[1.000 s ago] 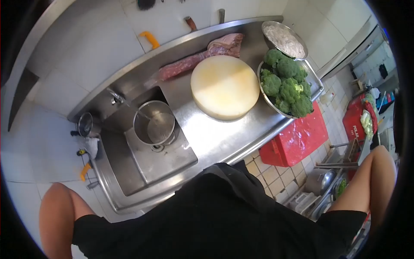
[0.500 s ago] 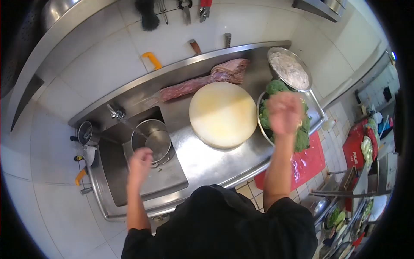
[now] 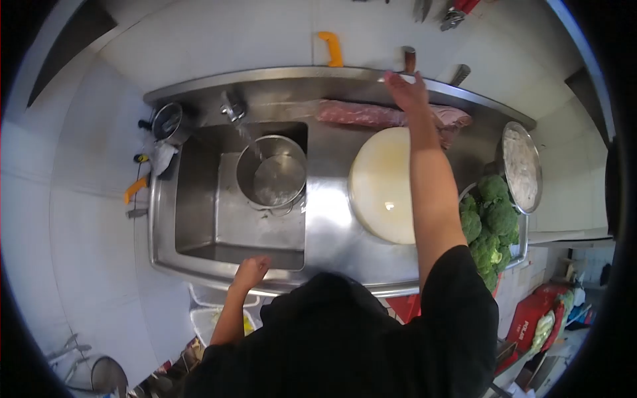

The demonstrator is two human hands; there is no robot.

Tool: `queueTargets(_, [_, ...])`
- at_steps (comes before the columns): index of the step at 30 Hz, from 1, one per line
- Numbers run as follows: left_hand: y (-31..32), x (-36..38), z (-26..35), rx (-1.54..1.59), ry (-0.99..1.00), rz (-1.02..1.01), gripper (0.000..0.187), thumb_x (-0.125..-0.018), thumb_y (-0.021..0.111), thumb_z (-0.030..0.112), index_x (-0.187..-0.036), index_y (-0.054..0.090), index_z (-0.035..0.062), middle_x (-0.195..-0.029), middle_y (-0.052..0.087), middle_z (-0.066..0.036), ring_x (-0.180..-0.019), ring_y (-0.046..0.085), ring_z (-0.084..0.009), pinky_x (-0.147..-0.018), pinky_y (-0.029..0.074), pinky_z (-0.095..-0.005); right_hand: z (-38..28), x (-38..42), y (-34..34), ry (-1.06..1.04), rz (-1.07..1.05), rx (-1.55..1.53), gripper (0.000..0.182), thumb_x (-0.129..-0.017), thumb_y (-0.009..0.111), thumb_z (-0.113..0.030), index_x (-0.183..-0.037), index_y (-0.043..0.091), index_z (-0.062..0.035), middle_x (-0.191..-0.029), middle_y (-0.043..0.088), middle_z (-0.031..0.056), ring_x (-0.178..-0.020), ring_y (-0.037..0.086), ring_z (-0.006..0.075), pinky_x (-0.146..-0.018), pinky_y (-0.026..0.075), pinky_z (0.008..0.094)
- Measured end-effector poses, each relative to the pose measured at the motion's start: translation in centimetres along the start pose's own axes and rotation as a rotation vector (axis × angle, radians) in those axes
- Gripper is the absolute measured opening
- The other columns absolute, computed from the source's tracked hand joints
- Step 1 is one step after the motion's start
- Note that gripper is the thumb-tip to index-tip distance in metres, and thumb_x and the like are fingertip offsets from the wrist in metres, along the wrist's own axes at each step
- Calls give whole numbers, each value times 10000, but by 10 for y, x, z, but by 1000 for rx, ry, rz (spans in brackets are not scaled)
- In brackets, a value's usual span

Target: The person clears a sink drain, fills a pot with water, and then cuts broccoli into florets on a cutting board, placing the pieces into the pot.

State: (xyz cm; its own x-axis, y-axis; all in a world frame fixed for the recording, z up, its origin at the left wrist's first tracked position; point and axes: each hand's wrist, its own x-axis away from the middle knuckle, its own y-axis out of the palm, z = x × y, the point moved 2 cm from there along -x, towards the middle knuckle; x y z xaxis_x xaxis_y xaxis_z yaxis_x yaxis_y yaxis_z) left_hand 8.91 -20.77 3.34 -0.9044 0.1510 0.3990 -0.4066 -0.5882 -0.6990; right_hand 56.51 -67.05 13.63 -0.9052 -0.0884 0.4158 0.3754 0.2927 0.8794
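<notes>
My right hand (image 3: pixel 406 93) reaches over the counter's back edge, fingers apart, just below a brown knife handle (image 3: pixel 409 60) that sticks up behind the rim. A dark ridged handle (image 3: pixel 460 75) stands to its right. Beneath my right forearm lie a long piece of raw meat (image 3: pixel 361 115) and a round white cutting board (image 3: pixel 381 186). My left hand (image 3: pixel 253 270) is closed, with nothing visible in it, over the front edge of the sink (image 3: pixel 229 229). In the sink, water runs from the tap (image 3: pixel 232 108) towards a metal pot (image 3: pixel 272 171).
Broccoli (image 3: pixel 494 222) fills a bowl on the right, beside a metal bowl of pale food (image 3: pixel 521 166). A yellow handle (image 3: pixel 330 48) sticks up at the back rim. A small metal pot (image 3: pixel 171 124) stands at the left corner. A red crate (image 3: pixel 531 318) is at lower right.
My right hand has moved from above the broccoli to the handles at the back rim. My left hand has moved from beside the pot to the sink's front edge. The view has turned.
</notes>
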Motion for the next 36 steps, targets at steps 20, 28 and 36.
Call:
queueTargets(20, [-21,-32,5,75,11,51,176,-881,659,80,-1031,721,12,-955,733,-191,-898,720,-296,-826,542,-368,30,-49,92,-520,-212,167,243,-966,551,-283,-869,628,-74,-788,628,91,-642,575,190,-568,521,343])
queueTargets(28, [14,-60,-19,21,-18,-236,152,-892,675,67,-1021,716,-2,-900,721,-140,-850,685,-214,-815,533,-335,122,128,35,-254,-21,250,162,-809,486,-54,-669,565,-31,-559,561,135,-410,529,255,-348,387,407])
queueTargets(36, [55,-152,61,-38,195,-415,146,-900,667,61,-1016,711,-17,-892,717,-127,-851,678,-206,-819,533,-340,19,368,-130,-1075,440,995,154,-806,672,-101,-842,604,32,-659,613,110,-618,588,145,-546,461,350])
